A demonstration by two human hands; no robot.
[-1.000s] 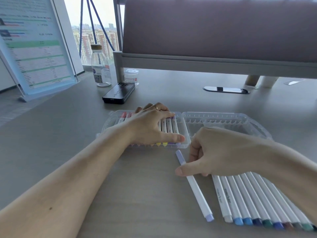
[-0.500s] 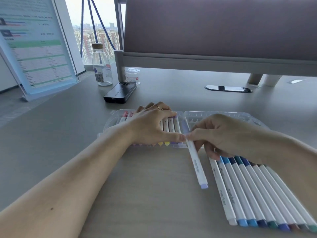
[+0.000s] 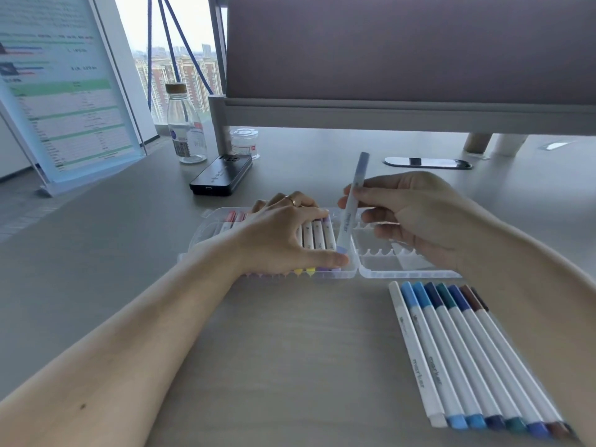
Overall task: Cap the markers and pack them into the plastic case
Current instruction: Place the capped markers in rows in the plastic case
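The right hand (image 3: 416, 214) has lifted the lavender marker (image 3: 351, 204) off the desk (image 3: 274, 350); thumb and fingers pinch its barrel, tilted steeply, lower tip over the plastic case (image 3: 403, 269) at the 12 o'clock side. The left hand (image 3: 283, 240) lies flat, fingers extended, on the packed markers (image 3: 317, 233). Insertion appears next. Eight capped markers (image 3: 467, 356) wait at 4 o'clock.
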